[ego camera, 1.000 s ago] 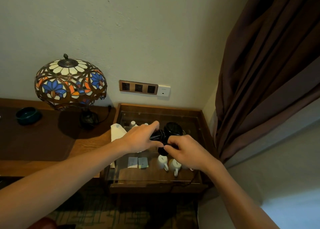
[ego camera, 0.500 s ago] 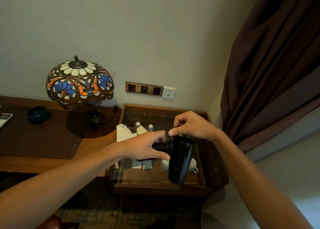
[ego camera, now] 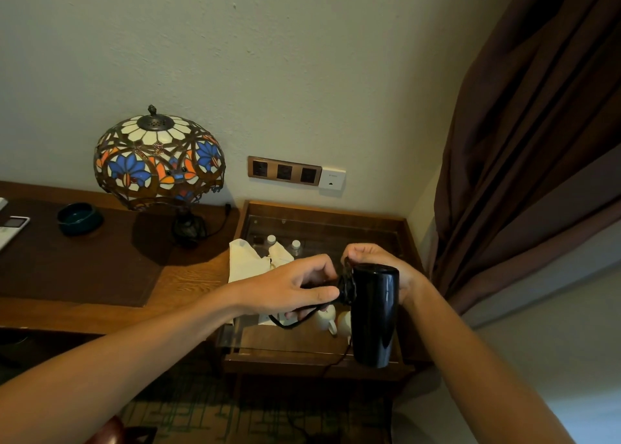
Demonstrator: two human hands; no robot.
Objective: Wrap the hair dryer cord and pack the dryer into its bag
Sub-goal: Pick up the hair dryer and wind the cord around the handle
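A black hair dryer (ego camera: 374, 312) hangs barrel-down over the glass-topped side table (ego camera: 322, 353). My left hand (ego camera: 285, 285) grips its handle, which is mostly hidden by my fingers. The black cord (ego camera: 346, 284) is wound in loops around the handle where it meets the barrel, and a loose stretch sags below my left hand. My right hand (ego camera: 379, 258) sits behind the barrel's top and pinches the cord there. A cream cloth bag (ego camera: 250, 258) lies crumpled on the table's left edge, just behind my left hand.
A stained-glass lamp (ego camera: 158, 161) and a dark green bowl (ego camera: 79, 216) stand on the wooden desk (ego camera: 100, 275) to the left. Small bottles and white cups (ego camera: 327, 317) sit under the glass. Wall sockets (ego camera: 284, 171) are above the table. A brown curtain (ego camera: 521, 141) hangs at right.
The dryer swung from lying between both hands to hanging barrel-down. My right hand lifted with the cord, then came down behind the barrel's top, laying another turn on the handle.
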